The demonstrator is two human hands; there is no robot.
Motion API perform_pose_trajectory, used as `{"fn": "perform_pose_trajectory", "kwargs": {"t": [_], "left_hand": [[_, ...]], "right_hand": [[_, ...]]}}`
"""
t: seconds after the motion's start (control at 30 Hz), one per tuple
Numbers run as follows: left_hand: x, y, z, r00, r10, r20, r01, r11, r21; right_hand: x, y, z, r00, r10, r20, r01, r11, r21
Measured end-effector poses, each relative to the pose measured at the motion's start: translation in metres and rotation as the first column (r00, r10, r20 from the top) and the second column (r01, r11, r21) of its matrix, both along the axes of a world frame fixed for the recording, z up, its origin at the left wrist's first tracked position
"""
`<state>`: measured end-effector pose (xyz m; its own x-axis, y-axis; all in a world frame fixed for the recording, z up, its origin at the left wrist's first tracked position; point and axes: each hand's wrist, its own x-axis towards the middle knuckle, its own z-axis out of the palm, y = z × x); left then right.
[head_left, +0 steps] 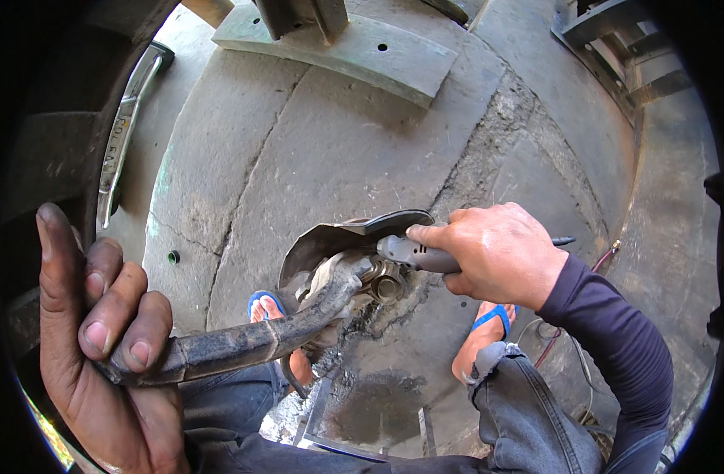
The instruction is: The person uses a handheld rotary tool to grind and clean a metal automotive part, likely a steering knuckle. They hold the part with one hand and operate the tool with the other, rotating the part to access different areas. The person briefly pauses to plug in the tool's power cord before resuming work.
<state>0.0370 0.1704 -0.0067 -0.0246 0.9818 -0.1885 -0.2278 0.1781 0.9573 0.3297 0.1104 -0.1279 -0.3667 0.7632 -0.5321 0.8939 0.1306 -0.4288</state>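
left hand (86,347): curled around the curved dark bar (236,351), index finger raised
curved dark bar: extended from that hand toward two to three o'clock
right hand (496,249): wrapped around the grey power tool (425,257), its head pointed at nine o'clock
round metal fitting (387,287): seen between eight and nine o'clock from the right hand

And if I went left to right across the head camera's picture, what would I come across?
Left hand, left blue sandal, round metal fitting, right hand, dark right sleeve.
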Motion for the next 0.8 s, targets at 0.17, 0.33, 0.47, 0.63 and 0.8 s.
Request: {"fn": "perform_pose_trajectory", "kwargs": {"t": [0.17, 0.33, 0.47, 0.63, 0.8], "left_hand": [[0.0002, 0.0014, 0.0010, 1.000, -0.015, 0.014, 0.015, 1.000, -0.021], [0.0019, 0.0001, 0.0008, 1.000, 0.004, -0.003, -0.004, 1.000, -0.013], [0.0014, 0.0037, 0.0004, 1.000, -0.011, -0.017, 0.011, 1.000, -0.009], [0.0021, 0.0017, 0.0024, 1.000, -0.025, 0.007, 0.025, 1.000, -0.014], [0.0069, 0.0011, 0.0030, 0.999, -0.018, 0.026, 0.019, 0.999, -0.027]], "right_hand": [[0.0033, 0.0024, 0.0011, 0.999, 0.009, 0.047, -0.007, 0.999, -0.036], [0.0060, -0.0016, -0.0008, 1.000, 0.001, 0.000, -0.001, 1.000, 0.028], [0.0061, -0.0021, -0.0026, 0.998, 0.012, 0.061, -0.011, 1.000, -0.014], [0.0050, -0.0020, 0.0013, 0.998, 0.020, 0.059, -0.022, 0.999, 0.031], [-0.0020, -0.0019, -0.0009, 0.995, 0.004, 0.098, -0.007, 1.000, 0.024]]}}
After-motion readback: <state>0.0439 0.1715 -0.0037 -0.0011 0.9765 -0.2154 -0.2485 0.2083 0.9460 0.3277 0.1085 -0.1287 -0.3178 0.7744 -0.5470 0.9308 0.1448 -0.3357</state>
